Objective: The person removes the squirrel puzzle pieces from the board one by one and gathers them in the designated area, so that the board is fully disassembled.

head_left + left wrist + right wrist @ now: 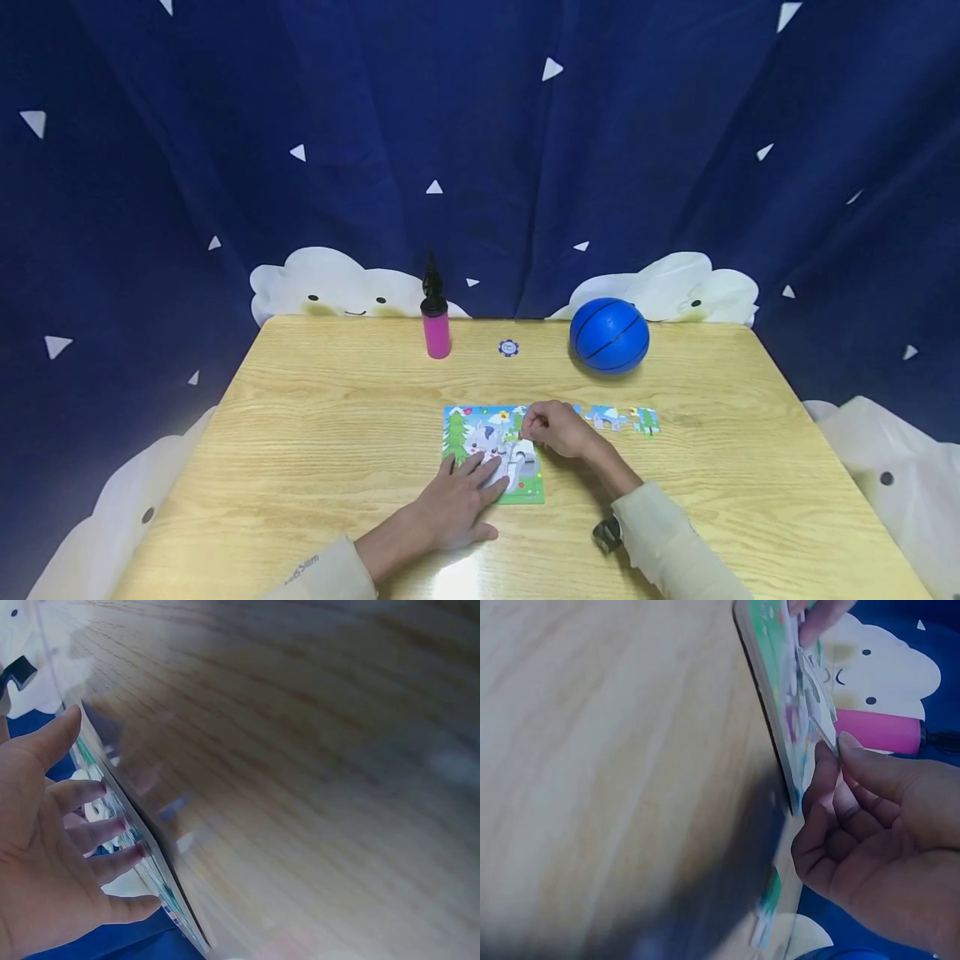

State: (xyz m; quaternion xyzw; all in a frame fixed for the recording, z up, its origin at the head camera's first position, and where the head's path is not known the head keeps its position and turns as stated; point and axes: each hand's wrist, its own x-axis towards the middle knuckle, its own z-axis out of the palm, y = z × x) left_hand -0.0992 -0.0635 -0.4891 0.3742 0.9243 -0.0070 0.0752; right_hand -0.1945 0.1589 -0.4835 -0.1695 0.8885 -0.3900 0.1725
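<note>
A cat jigsaw puzzle (pixel 455 435) in a flat tray lies on the table in the head view, with a green tree at its left side. My left hand (pixel 459 504) rests on its lower part, fingers spread and nearly straight; the left wrist view shows the hand (pixel 49 847) along the puzzle's edge. Over the puzzle's upper right is my right hand (pixel 558 427). In the right wrist view, its thumb and index finger pinch a thin puzzle piece (pixel 823 720), tilted up from the board. The pinched piece's picture is mostly hidden.
Loose puzzle pieces (pixel 606 418) lie right of the board. Farther back stand a pink pump (pixel 437 333) with a black top and a blue ball (pixel 609 336). Between them lies a small round blue-and-white chip (pixel 508 347). A dark blue curtain (pixel 480 150) hangs behind the table.
</note>
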